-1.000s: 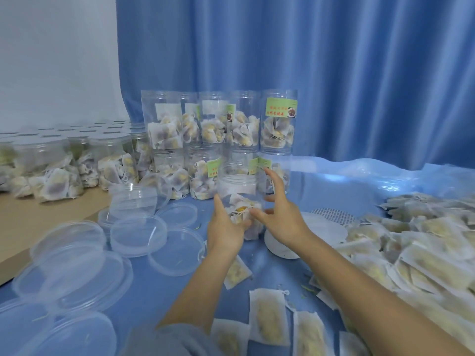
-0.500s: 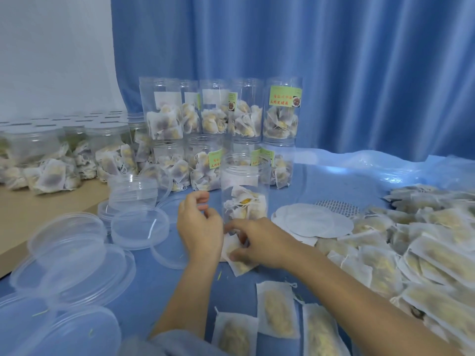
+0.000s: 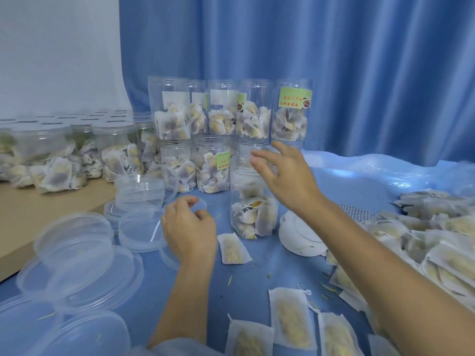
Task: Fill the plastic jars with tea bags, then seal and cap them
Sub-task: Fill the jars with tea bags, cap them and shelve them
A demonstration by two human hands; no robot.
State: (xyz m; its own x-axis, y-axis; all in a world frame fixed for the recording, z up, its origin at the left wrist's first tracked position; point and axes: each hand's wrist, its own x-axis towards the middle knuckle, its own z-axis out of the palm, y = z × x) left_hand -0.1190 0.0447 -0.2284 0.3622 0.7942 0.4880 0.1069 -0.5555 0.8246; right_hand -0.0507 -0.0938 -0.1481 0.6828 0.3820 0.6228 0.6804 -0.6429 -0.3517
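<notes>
The clear round plastic jar (image 3: 254,201), half full of crinkled white paper tea bags, stands beneath the spread, empty right hand (image 3: 288,176); the left hand (image 3: 190,227) curls loosely, holding nothing.

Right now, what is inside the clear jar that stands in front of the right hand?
The open jar holds several tea bags, piled in its lower half. The right hand covers part of its rim, so whether a seal lies there cannot be seen.

Blue curtain (image 3: 334,73) behind, white wall (image 3: 56,52)
</notes>
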